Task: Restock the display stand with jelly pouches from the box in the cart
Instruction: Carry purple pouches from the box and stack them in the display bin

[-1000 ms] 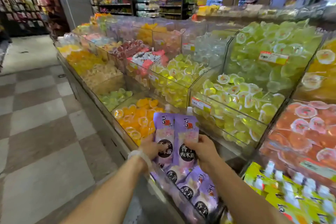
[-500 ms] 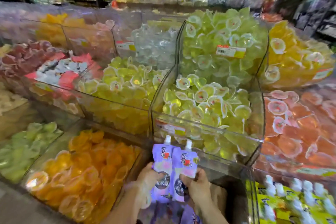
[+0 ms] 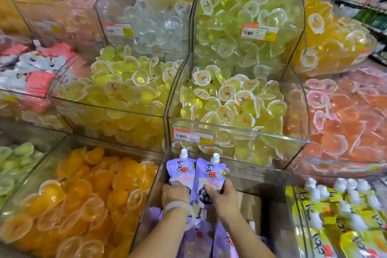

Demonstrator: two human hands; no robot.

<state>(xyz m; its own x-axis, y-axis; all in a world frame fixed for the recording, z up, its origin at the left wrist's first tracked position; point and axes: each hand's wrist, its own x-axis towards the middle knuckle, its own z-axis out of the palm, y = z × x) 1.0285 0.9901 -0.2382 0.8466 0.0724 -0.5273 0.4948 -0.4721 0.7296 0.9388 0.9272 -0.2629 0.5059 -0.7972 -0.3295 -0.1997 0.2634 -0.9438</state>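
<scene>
Two purple jelly pouches with white caps stand upright side by side inside a clear acrylic bin (image 3: 257, 170) at the front of the display stand. My left hand (image 3: 174, 194) grips the left pouch (image 3: 181, 170) at its lower half; a pale bangle sits on that wrist. My right hand (image 3: 225, 200) grips the right pouch (image 3: 210, 174) low down. More purple pouches (image 3: 199, 234) lie flat in the bin under my forearms. The box and the cart are out of view.
Clear bins surround this one: orange jelly cups (image 3: 83, 195) to the left, yellow pouches with white caps (image 3: 343, 216) to the right, yellow-green jelly cups (image 3: 230, 100) directly behind, peach cups (image 3: 345, 115) at back right. Price labels are stuck on the bin fronts.
The view has moved in closer to the stand. Both hands have carried the two purple pouches forward and down into the clear bin, still side by side.
</scene>
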